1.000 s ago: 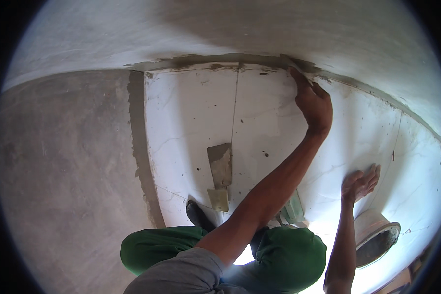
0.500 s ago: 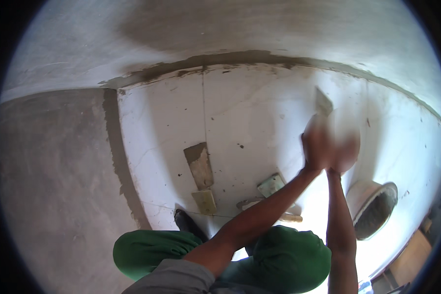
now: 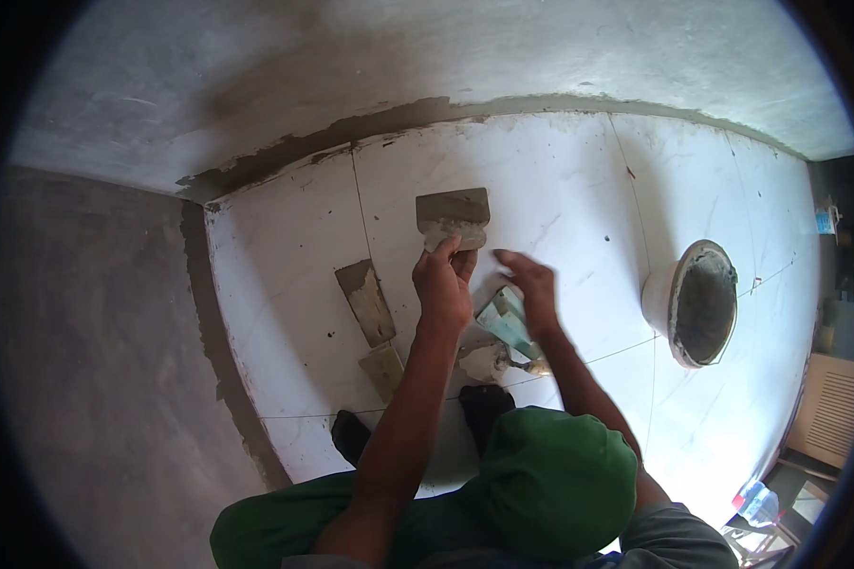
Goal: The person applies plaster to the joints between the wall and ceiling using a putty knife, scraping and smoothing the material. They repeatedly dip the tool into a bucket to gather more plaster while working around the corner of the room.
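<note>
In my left hand (image 3: 444,289) is a flat grey-brown rectangular tile piece (image 3: 453,205), pinched by its near edge between thumb and fingers. Pale mortar coats the part of the piece closest to me. Just to the right is my right hand (image 3: 531,287), apart from the piece, with its fingers loosely stretched toward it and nothing seen in them. Below that hand lies a pale green and white flat block (image 3: 507,321). Beside the block rests a mortar-smeared trowel (image 3: 485,363) with a wooden handle, partly overlapped in view by my right forearm.
On the white tiled floor (image 3: 550,180), a mortar-smeared strip (image 3: 366,302) and a smaller yellowish piece (image 3: 382,370) lie to the left. A bucket (image 3: 702,308) of grey mortar stands at right. Grey walls meet at the far left corner. A plastic bottle (image 3: 759,504) lies lower right.
My hands have come from the right, where they were close together, to the middle and apart. The tile piece has moved left with my left hand. The view has shifted, showing more of the bucket.
</note>
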`<state>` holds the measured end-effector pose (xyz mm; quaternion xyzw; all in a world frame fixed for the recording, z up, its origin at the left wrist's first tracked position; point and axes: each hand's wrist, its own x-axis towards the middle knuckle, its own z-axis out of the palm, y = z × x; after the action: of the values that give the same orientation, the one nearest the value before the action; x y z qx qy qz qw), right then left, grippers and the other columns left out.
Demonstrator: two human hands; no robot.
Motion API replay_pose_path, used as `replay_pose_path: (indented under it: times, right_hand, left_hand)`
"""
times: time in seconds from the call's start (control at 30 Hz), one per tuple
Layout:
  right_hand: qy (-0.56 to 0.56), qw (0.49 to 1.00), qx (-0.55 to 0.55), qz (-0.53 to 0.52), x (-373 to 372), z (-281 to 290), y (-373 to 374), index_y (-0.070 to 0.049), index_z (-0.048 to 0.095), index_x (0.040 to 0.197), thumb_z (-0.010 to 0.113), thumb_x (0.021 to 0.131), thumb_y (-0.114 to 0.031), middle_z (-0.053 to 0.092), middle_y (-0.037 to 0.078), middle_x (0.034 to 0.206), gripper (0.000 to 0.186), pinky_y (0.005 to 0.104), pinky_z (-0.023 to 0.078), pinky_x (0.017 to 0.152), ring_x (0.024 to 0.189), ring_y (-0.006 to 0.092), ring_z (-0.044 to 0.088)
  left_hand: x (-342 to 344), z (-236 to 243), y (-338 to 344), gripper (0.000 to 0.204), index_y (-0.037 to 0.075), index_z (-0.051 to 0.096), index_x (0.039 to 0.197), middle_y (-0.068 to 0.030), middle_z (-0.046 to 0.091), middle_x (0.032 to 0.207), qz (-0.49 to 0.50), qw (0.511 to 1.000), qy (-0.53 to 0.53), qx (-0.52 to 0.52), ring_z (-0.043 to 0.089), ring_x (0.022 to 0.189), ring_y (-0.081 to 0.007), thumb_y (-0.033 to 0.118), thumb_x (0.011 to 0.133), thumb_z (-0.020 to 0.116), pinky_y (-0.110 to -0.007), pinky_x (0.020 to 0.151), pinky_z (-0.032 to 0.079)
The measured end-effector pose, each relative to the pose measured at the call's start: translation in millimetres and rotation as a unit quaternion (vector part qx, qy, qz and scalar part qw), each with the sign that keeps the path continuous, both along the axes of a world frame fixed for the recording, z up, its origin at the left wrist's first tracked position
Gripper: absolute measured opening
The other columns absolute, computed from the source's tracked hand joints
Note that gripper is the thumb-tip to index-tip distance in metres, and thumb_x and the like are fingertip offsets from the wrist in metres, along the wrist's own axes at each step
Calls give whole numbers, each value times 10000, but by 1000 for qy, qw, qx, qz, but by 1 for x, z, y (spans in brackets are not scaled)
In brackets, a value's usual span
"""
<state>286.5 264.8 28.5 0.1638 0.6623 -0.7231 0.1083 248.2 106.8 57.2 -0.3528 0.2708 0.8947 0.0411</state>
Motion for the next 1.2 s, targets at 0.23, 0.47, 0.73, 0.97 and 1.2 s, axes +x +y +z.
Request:
replay_pose_path:
  times: [0.23, 0.47, 0.73, 0.97, 1.2]
  right_hand:
    - [-40, 976, -184, -108, -14, 31, -80, -48, 666, 1065, 600, 1092, -357, 689, 30, 1015, 318, 273, 536, 786, 915, 87, 649]
    - [43, 955, -194, -219, -70, 14, -67, 37, 609, 1298, 627, 1052, -232, 696, 176, 1180, 365, 412, 599, 874, 1035, 259, 693]
    - [56, 977, -183, -94, -153, 12, -81, 95, 615, 1237, 577, 980, -34, 694, 195, 1160, 290, 459, 634, 934, 1036, 337, 720]
    - [-10, 967, -130, -218, -227, 1, -65, 138, 684, 1096, 648, 897, -42, 702, 201, 1082, 271, 359, 645, 866, 970, 278, 731]
    - [112, 952, 282, -38, -316, -15, -7, 63, 675, 1116, 725, 979, -89, 735, 191, 1083, 210, 376, 630, 922, 1025, 271, 721]
  left_hand:
    - [17, -10, 2, 262, -46, 680, 1163, -106, 696, 1128, -59, 997, -23, 37, 696, 1019, -213, 152, 992, 694, -360, 898, 578]
    - [11, 35, -54, 268, 16, 729, 1154, -68, 736, 1051, -280, 882, 33, -378, 728, 958, -176, 239, 1010, 689, -330, 788, 601]
    - [-69, -37, -318, 280, 9, 752, 1184, -172, 787, 1095, -174, 676, 29, -715, 755, 1002, -333, 185, 977, 689, -432, 931, 577]
    - [-42, -102, -344, 352, 48, 697, 1299, -171, 690, 1276, -148, 506, -92, -845, 654, 1185, -386, 215, 999, 616, -505, 1043, 501]
    - [-53, -110, -290, 334, 82, 660, 1292, -141, 626, 1288, -68, 454, -118, -881, 599, 1183, -363, 222, 994, 601, -532, 991, 480]
